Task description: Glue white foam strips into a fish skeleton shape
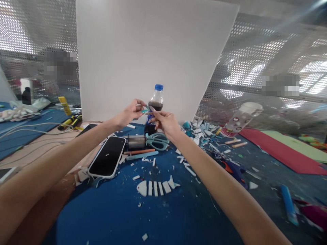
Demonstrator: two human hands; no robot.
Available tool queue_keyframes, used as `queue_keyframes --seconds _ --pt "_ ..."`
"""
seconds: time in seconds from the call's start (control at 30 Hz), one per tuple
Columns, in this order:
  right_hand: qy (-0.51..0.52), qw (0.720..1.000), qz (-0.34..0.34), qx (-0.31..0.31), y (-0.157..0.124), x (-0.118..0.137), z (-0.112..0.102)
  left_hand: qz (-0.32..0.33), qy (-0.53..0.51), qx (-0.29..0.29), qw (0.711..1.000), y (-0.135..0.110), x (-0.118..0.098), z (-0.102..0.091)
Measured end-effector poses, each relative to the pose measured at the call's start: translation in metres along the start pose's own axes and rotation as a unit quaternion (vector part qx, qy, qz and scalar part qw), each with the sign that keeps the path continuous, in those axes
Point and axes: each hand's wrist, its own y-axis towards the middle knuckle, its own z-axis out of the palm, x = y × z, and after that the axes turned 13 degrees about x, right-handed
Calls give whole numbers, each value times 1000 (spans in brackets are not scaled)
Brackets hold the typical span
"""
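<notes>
My left hand (131,112) and my right hand (165,120) meet in the air above the blue mat (143,211). Both pinch a small teal and white foam piece (146,110) between their fingertips. Right behind them stands a cola bottle (155,103) with a blue cap. Below the hands lie teal scissors (157,141), a spool of thread (136,141) and an orange pencil (139,152). Nearer to me a white foam fish skeleton (157,187), cut into segments, lies on the mat.
A phone (107,156) lies screen up at the left. A big white board (153,58) leans at the back. White and teal foam scraps (200,131) pile at the right, with a glue gun (233,168), a tipped cup (242,117) and red felt (281,151).
</notes>
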Motion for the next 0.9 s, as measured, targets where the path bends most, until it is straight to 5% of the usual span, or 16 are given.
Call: queue_keyframes --seconds 0.33,0.9 --pt "-37 999 -19 -9 2 -5 2 29 59 5 998 3 4 -3" --pt "-41 997 -12 69 3 -5 -3 38 111 -21 993 7 10 -9"
